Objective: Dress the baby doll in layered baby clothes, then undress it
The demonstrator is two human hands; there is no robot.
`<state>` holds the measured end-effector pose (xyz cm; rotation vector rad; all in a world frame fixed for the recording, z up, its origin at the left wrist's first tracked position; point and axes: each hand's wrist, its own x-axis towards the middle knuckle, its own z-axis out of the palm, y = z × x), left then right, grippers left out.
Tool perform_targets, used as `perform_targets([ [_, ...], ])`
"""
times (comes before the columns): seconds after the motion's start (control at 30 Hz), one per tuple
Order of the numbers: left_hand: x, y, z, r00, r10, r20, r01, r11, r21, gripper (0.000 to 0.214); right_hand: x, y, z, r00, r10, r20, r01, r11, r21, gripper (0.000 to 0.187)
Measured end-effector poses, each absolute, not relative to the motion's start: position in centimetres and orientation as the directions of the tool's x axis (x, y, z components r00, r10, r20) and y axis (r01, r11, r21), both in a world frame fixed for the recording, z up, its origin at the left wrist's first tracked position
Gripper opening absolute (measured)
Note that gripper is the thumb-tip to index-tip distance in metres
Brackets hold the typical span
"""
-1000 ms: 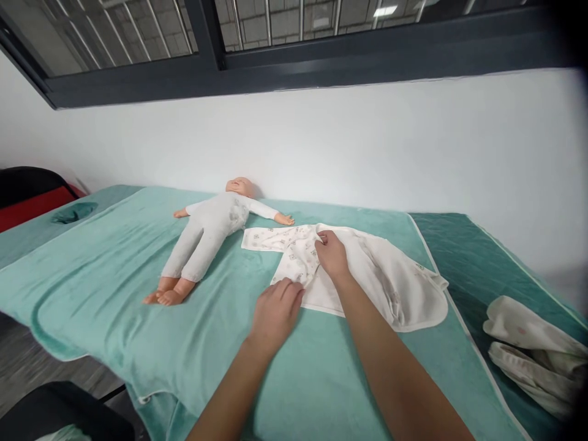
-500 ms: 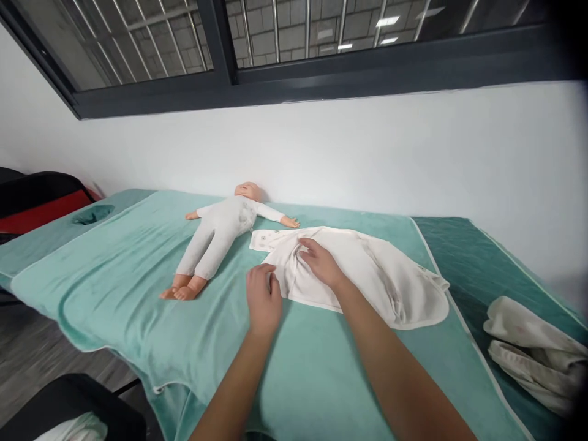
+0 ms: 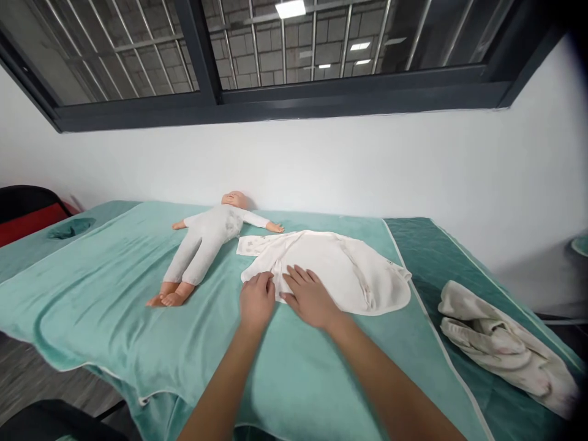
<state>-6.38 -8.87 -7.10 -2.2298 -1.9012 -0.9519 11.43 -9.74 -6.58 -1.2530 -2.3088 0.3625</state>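
Observation:
A white baby shirt lies spread on the green cover, one small-patterned sleeve stretched out to the left. On its near edge, my left hand has its fingers curled together against the fabric; what the fingertips pinch is mostly hidden. My right hand rests just beside it, palm down, with fingers stretched over the shirt. Left of the shirt, a baby doll in a white long-sleeved suit lies on its back, feet toward me. Its outstretched arm ends just above the sleeve.
A green cover drapes over the bed's front edge. To the right, a crumpled pale cloth lies on a darker green section. A black and red chair stands at far left. Behind are a white wall and a barred window.
My right hand has come down toward me, from gathered folds to lying flat near the shirt's near edge. The shirt's left part looks smoother and wider. The view has shifted right.

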Motion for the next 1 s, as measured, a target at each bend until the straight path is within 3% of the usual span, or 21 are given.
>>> perform_targets([
  [0.1, -6.4, -8.8, -6.9, 0.024, 0.813, 0.582, 0.895, -0.276, 0.350, 0.025, 13.5, -12.6, -5.8, -0.569, 0.779, 0.264, 0.568, 0.604, -0.559, 0.050],
  [0.17, -6.3, -8.6, -6.9, 0.044, 0.800, 0.598, 0.891, -0.302, 0.338, 0.026, 16.0, -12.9, -5.3, -0.566, 0.785, 0.251, 0.460, 0.554, -0.693, 0.044],
  [0.27, -6.3, -8.4, -6.9, 0.092, 0.834, 0.544, 0.900, -0.304, 0.314, 0.025, 21.5, -11.0, -5.0, -0.204, 0.933, 0.296, 0.489, 0.359, -0.795, 0.036],
  [0.37, -6.4, -8.3, -7.1, 0.090, 0.850, 0.519, 0.908, -0.284, 0.307, 0.024, 27.7, -8.6, -5.6, 0.210, 0.889, 0.406, 0.775, 0.102, -0.624, 0.035],
  [0.47, -6.5, -8.2, -7.1, 0.085, 0.844, 0.529, 0.906, -0.287, 0.312, 0.024, 31.5, -7.8, -6.6, 0.377, 0.874, 0.306, 0.855, -0.201, -0.479, 0.037],
  [0.53, -6.5, -8.2, -7.2, 0.079, 0.847, 0.526, 0.904, -0.284, 0.321, 0.025, 32.1, -8.0, -7.1, 0.398, 0.874, 0.277, 0.879, -0.278, -0.388, 0.040],
  [0.6, -6.5, -8.2, -7.2, 0.066, 0.850, 0.522, 0.901, -0.275, 0.335, 0.025, 31.4, -8.2, -7.2, 0.348, 0.868, 0.354, 0.924, -0.255, -0.284, 0.039],
  [0.7, -6.4, -8.1, -7.3, 0.050, 0.855, 0.516, 0.897, -0.265, 0.353, 0.024, 29.1, -8.1, -7.3, 0.111, 0.881, 0.459, 0.980, -0.019, -0.200, 0.041],
  [0.83, -6.4, -8.1, -7.2, 0.045, 0.862, 0.505, 0.895, -0.259, 0.363, 0.024, 26.2, -8.1, -7.8, -0.255, 0.895, 0.367, 0.899, 0.359, -0.249, 0.050],
  [1.0, -6.5, -8.1, -7.3, 0.041, 0.863, 0.503, 0.889, -0.261, 0.377, 0.024, 25.2, -8.9, -8.1, -0.359, 0.883, 0.301, 0.821, 0.452, -0.349, 0.051],
])
